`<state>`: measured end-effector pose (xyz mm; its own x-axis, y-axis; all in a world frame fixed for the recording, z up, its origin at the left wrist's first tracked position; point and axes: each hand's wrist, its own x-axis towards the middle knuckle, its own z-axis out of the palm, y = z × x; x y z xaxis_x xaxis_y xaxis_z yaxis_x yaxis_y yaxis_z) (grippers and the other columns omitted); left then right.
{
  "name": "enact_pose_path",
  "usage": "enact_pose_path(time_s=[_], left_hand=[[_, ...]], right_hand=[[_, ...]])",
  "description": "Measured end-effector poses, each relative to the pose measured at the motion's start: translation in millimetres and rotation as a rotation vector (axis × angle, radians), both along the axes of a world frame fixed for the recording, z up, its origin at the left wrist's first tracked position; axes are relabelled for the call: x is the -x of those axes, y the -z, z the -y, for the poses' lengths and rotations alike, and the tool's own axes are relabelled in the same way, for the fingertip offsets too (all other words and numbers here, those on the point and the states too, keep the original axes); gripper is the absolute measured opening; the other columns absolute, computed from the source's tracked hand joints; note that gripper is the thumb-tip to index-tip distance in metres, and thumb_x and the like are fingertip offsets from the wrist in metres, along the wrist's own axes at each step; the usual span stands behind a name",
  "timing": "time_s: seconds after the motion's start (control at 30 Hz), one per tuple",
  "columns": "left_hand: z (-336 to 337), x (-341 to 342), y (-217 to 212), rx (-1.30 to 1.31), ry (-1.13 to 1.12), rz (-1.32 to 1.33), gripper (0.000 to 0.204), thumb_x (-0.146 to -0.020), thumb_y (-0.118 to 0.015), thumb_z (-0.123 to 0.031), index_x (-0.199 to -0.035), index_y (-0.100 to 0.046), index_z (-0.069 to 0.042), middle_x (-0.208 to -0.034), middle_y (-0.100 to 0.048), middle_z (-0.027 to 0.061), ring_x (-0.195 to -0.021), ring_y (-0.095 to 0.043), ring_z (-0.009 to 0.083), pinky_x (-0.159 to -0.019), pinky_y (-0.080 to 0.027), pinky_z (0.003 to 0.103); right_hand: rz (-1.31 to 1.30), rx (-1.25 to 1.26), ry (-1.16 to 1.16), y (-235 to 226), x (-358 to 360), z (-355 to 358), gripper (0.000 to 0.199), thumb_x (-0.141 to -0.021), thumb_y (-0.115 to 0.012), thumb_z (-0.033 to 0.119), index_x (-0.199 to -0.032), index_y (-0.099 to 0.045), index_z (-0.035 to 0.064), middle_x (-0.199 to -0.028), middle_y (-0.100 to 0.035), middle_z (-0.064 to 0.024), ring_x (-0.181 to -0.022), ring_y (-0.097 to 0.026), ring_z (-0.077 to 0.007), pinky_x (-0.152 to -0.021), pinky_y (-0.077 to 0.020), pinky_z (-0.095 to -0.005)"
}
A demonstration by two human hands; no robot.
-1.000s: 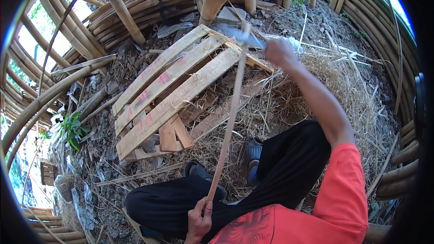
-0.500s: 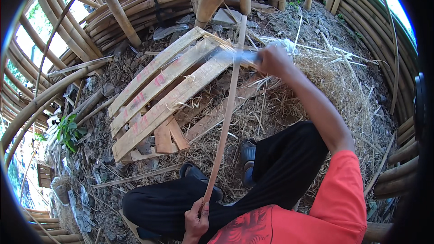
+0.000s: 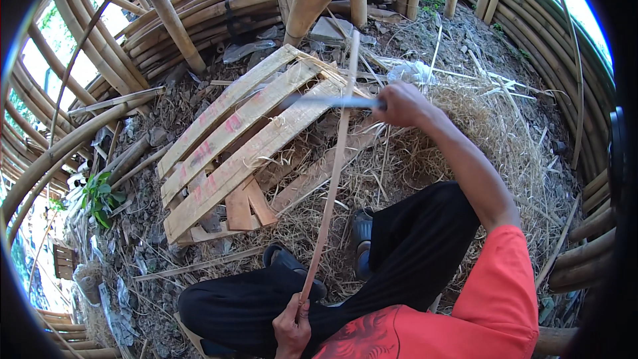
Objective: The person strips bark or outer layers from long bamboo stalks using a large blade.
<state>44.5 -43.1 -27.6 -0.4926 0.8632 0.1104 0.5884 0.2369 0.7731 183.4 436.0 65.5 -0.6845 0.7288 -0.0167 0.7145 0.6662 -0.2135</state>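
Note:
A long, thin bamboo strip (image 3: 330,206) slants up from my lap, its far end over the pallet's far right corner. My left hand (image 3: 292,328) grips its near end, fingers wrapped round it by my knee. Farther out, my right hand (image 3: 404,104) is closed on the handle of a long-bladed knife (image 3: 323,102), blurred by motion. The blade points left and crosses the strip in its far part. Behind the blade lies a slatted wooden pallet (image 3: 229,180) with red marks, tilted on the ground.
Dry shavings (image 3: 458,133) cover the ground around my feet and to the right. Stacked bamboo poles (image 3: 206,23) form a wall at the back, with an upright post (image 3: 319,0) before it. A green plant (image 3: 101,197) grows at the left. A clear plastic bag (image 3: 413,73) lies beyond my right hand.
My right hand and the knife have come slightly nearer to me along the strip. The strip's far end has dipped a little, while my left hand keeps its hold.

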Motion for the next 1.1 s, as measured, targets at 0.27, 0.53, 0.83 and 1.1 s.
enact_pose_path(time_s=[0.27,0.53,0.83,1.1], left_hand=[[-4,-2,-7,0.039,-0.024,0.028,0.023,-0.094,-0.065,-0.011,-0.114,-0.064,0.0,-0.076,-0.066,0.0175,-0.063,-0.069,0.0297,-0.055,-0.05,0.035],[-6,-1,-12,0.056,-0.028,0.042,0.021,-0.094,-0.065,-0.01,-0.111,-0.064,0.002,-0.072,-0.064,0.0148,-0.059,-0.067,0.0265,-0.053,-0.049,0.032],[-4,-1,-7,0.045,-0.011,0.079,0.02,-0.095,-0.065,-0.012,-0.11,-0.064,0.002,-0.064,-0.057,0.0103,-0.052,-0.057,0.0169,-0.049,-0.043,0.029],[-9,0,-9,0.034,-0.051,0.189,0.022,-0.095,-0.066,-0.017,-0.107,-0.062,0.002,-0.059,-0.05,0.0036,-0.051,-0.045,0.0075,-0.048,-0.037,0.026]], right_hand=[[-0.099,-0.001,-0.021,13,-6,-10,0.023,-0.082,-0.061,0.022,-0.075,-0.072,0.0024,-0.066,-0.068,-0.0142,-0.059,-0.065,-0.0232,-0.062,-0.0549,-0.0394],[-0.088,-0.062,-0.136,12,-4,-13,0.025,-0.083,-0.066,0.026,-0.076,-0.073,0.0027,-0.064,-0.067,-0.0133,-0.054,-0.062,-0.0223,-0.057,-0.0522,-0.0386],[-0.202,0.022,0.081,36,-18,-33,0.024,-0.085,-0.062,0.022,-0.081,-0.075,0.002,-0.066,-0.068,-0.0079,-0.052,-0.06,-0.0159,-0.053,-0.0517,-0.0348],[-0.411,-0.005,0.337,43,-28,-52,0.03,-0.083,-0.067,0.03,-0.086,-0.074,0.0004,-0.069,-0.068,-0.0183,-0.066,-0.067,-0.0301,-0.07,-0.0531,-0.043]])
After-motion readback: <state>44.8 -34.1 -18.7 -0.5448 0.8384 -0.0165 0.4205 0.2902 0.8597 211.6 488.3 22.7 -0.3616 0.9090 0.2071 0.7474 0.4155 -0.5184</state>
